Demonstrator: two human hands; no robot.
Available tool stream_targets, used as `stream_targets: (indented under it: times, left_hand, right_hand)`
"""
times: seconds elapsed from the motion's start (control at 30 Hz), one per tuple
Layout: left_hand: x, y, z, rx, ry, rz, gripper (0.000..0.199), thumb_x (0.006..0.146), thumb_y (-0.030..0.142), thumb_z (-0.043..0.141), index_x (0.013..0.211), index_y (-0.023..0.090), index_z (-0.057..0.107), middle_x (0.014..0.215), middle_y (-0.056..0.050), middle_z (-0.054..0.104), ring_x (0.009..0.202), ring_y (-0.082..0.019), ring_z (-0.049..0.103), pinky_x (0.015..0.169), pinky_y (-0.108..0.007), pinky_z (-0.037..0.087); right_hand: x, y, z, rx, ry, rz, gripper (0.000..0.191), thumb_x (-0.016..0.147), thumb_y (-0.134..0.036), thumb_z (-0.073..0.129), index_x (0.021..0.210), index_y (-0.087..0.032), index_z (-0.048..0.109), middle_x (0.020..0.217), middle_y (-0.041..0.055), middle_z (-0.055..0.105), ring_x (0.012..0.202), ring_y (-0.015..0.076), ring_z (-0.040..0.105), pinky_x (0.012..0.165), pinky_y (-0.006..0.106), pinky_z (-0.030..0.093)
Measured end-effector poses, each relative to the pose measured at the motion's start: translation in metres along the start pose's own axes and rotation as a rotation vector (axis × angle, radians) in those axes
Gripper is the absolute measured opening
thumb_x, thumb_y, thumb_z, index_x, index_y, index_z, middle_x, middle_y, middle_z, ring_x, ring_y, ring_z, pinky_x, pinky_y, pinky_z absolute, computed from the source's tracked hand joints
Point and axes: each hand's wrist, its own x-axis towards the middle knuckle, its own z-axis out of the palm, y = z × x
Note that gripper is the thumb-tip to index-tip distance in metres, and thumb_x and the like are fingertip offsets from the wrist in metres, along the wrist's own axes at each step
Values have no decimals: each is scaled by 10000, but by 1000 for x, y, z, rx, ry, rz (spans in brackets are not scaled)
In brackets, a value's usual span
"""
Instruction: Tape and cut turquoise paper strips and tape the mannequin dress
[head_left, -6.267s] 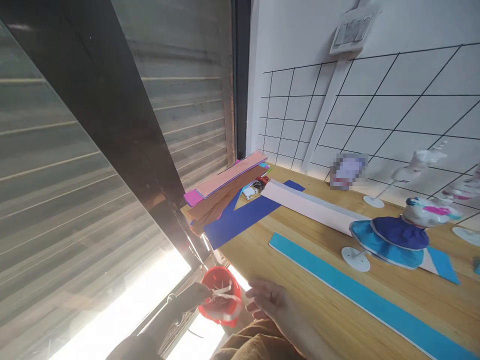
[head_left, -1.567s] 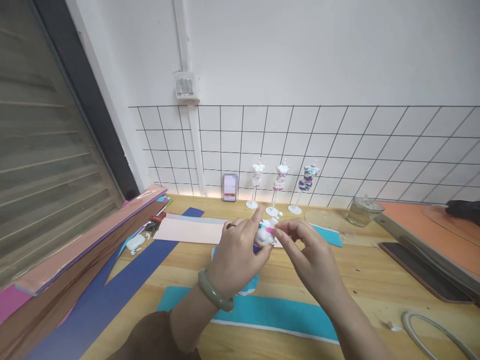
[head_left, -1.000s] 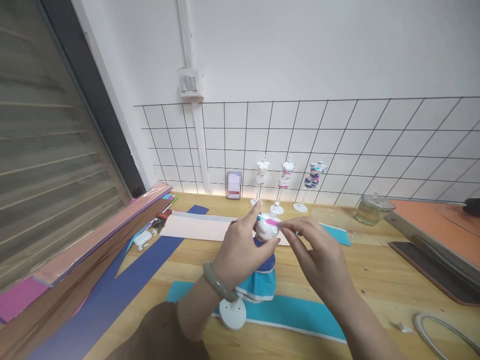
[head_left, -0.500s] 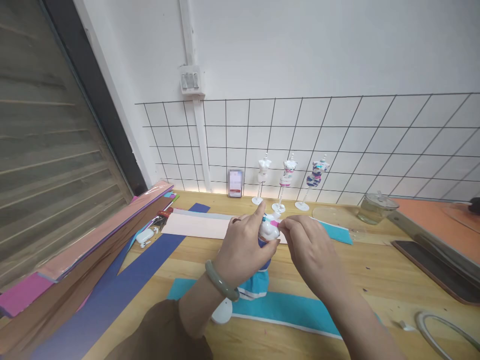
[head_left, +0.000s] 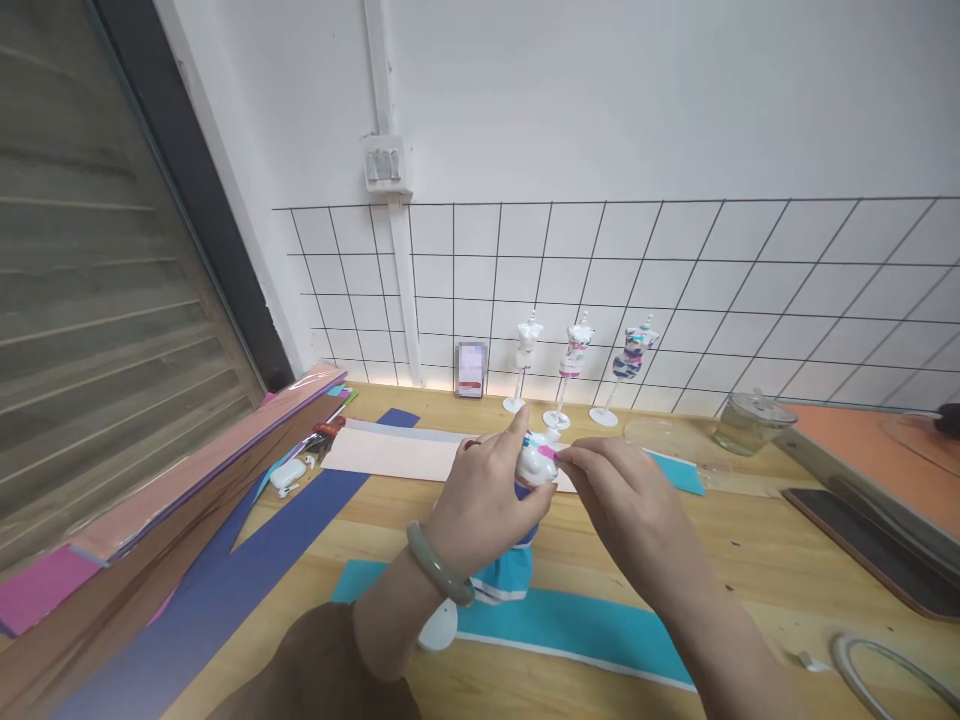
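Observation:
My left hand (head_left: 491, 485), with a jade bangle at the wrist, is wrapped round the upper body of a small white mannequin (head_left: 537, 462). The mannequin wears a turquoise and blue skirt (head_left: 506, 575) and has a pink piece (head_left: 548, 452) on its chest. My right hand (head_left: 626, 500) pinches at the outer edge of that pink piece, its fingertips against the mannequin. Below lies a turquoise strip (head_left: 570, 625), with the mannequin's round white base (head_left: 439, 627) over its edge.
Three small mannequins (head_left: 527, 345) stand at the back beside a phone (head_left: 470, 370). Coloured paper strips (head_left: 300, 540), scissors (head_left: 327, 432) and an earbud case (head_left: 288, 473) lie left. A glass cup (head_left: 750, 420), a dark tablet-like slab (head_left: 874, 550) and a cable (head_left: 862, 650) are right.
The mannequin and both hands have shifted very slightly in view. The left hand still holds the mannequin and the right fingertips remain at the pink piece.

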Motion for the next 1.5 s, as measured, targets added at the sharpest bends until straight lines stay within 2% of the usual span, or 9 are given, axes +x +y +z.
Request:
stream_targets:
  times: [0.2,0.33,0.43,0.63,0.9,1.03,1.17,1.5]
  left_hand:
    - [-1,-1,2,-9,-1,20,707,748,292,537,1371,180,220,1021,-68,613,944,-228,537,822,-388,421]
    - [-1,-1,1,-85,32,-7,711,741,321,565,1362,201,242,1012,-60,618,948,-217,547,837,-378,425]
    - [-1,0,-1,-119,53,-20,698,738,330,577,1352,211,266,1035,-70,612,963,-222,550,843,-383,426]
    - [-1,1,0,-74,104,14,673,760,303,556,1354,211,252,1030,-68,607,966,-217,544,828,-375,428]
    - [-5,5,7,102,133,81,666,783,264,512,1367,191,201,873,-39,602,903,-220,520,808,-390,384]
    - [-5,5,7,144,141,84,651,788,267,500,1365,189,209,833,-34,590,874,-218,521,795,-387,378]
    - [-4,3,8,170,140,88,634,800,268,478,1367,188,206,844,-40,590,877,-219,520,800,-390,375]
    - [-4,6,7,202,118,97,614,806,276,475,1358,146,241,843,-50,591,883,-215,509,817,-385,372]
  right_hand:
    - [2,0,5,-2,-35,62,92,874,-195,407,889,-193,498,872,72,553,760,186,510,645,324,410]
    - [5,-6,1,158,-23,180,74,890,-203,383,854,-204,448,850,58,520,755,172,506,613,303,415]
    - [7,-8,-4,261,15,215,75,891,-193,375,857,-207,441,858,64,514,799,178,508,634,311,428]
    - [8,-9,-5,218,105,155,107,859,-169,461,946,-209,509,922,73,566,866,188,546,711,330,453]
    - [5,-10,-3,9,97,99,104,852,-158,458,937,-177,515,905,90,583,812,198,546,651,332,442]
    - [7,-12,-5,84,95,139,101,866,-164,432,926,-193,507,889,82,578,804,192,545,638,324,444]
    - [11,-16,-6,172,102,154,83,861,-157,449,920,-194,495,878,74,564,833,183,546,692,324,455]
    - [6,-9,1,38,54,138,66,870,-192,414,879,-203,479,879,78,551,784,200,537,626,334,438]
